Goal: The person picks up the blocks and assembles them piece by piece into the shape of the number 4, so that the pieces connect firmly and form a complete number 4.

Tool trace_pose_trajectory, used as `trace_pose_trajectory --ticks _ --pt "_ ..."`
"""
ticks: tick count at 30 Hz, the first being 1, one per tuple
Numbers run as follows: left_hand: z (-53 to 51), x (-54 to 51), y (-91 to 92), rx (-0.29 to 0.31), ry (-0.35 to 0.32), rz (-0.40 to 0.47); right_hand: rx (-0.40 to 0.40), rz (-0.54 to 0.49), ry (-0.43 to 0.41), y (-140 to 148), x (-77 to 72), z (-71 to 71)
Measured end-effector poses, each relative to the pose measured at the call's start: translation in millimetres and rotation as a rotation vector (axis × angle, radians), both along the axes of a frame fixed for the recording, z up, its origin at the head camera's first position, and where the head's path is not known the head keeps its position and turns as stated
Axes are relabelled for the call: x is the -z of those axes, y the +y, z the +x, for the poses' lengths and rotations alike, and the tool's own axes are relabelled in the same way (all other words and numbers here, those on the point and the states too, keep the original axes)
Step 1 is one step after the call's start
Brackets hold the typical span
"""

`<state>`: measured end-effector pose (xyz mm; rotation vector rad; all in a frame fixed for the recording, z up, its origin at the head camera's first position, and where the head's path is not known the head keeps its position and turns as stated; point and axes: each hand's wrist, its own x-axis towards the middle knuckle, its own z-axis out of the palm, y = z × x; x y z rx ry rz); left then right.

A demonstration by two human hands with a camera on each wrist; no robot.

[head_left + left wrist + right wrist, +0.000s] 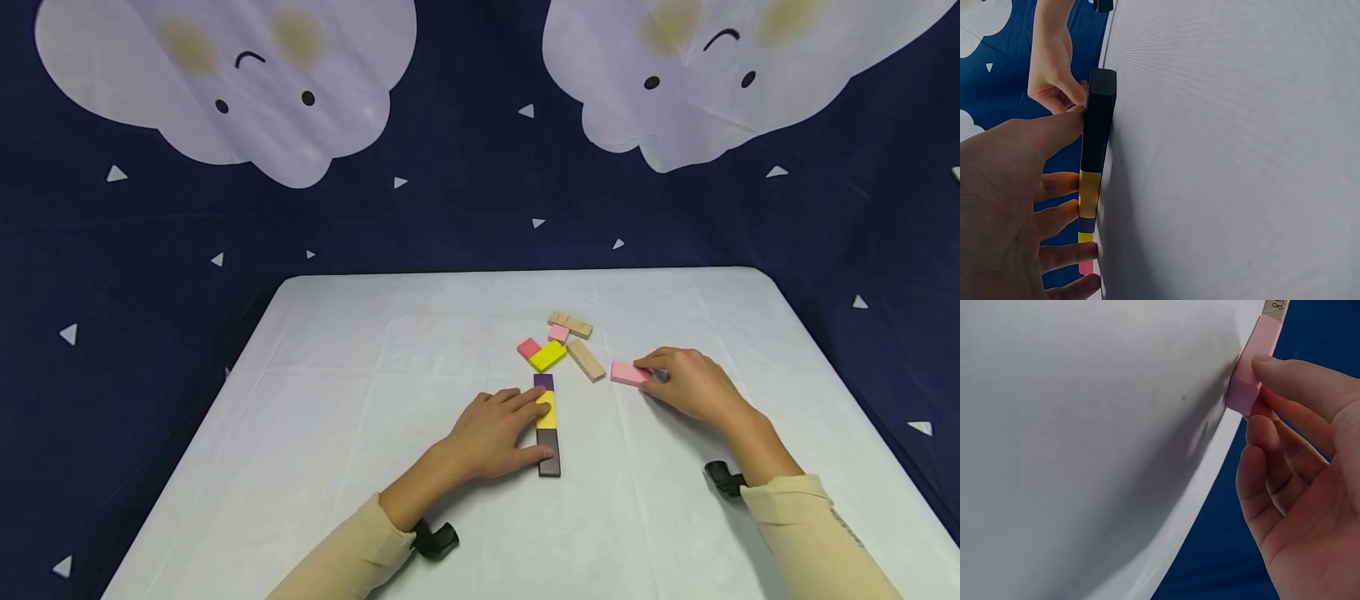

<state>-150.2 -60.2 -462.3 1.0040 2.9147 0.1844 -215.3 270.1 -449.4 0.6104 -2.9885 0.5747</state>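
In the head view, a purple block (543,381), a yellow block (550,419) and a dark block (550,465) lie end to end in a line. My left hand (487,433) rests on this row from the left, fingers spread on the purple and yellow parts and thumb on the dark one. The left wrist view shows the dark block (1099,122) nearest, with the thumb against it. To the right, my right hand (690,383) pinches a pink block (627,373) by its near end. Thumb and fingers grip that pink block (1254,365) low over the table in the right wrist view.
Beyond the row lie a yellow-green block (547,357), a dark pink block (528,347), a small pink block (558,333) and two plain wooden blocks, one angled (586,361) and one farther back (572,323). They stand on the white table (337,417).
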Motion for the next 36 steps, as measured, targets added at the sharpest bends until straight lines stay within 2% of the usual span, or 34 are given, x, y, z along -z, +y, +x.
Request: trace_pose_trajectory --ticks 28,36 --pt "-0.1 2.8 -1.3 0.000 0.002 0.021 0.050 -0.107 -0.060 2.2 8.9 -0.9" --pt "-0.4 3.8 -1.0 -0.004 -0.005 0.023 0.044 -0.123 -0.059 2.6 7.3 -0.4"
